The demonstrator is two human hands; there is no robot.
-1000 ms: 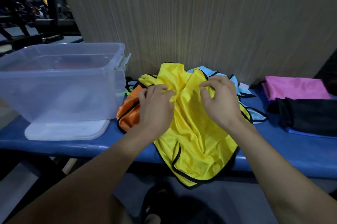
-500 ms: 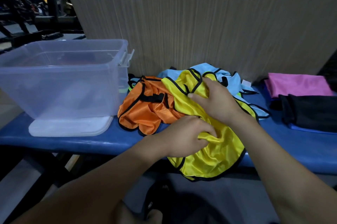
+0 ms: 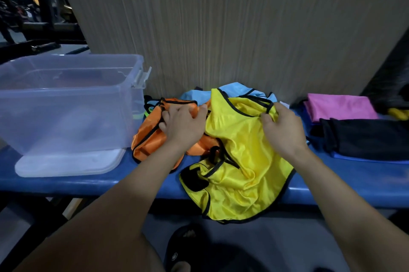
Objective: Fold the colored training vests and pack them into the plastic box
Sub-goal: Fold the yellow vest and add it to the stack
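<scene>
Yellow vest [image 3: 239, 156] lies crumpled on the blue surface [image 3: 66, 183], hem overhanging the front edge. Right hand [image 3: 284, 132] pinches its black-trimmed shoulder; left hand [image 3: 183, 125] rests on the orange vest [image 3: 150, 136], fingers loosely spread. Fabric judged light, limp, slippery; best held at trimmed edges. Box [image 3: 66, 103] stands left.

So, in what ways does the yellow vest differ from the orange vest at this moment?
The yellow vest lies spread out, its lower edge hanging over the front of the blue bench; the orange vest is bunched up, all on the bench, nearer the plastic box. The right hand pinches the yellow vest's top edge; the left hand rests on the orange vest. Both have black trim, and neither is folded.
</scene>
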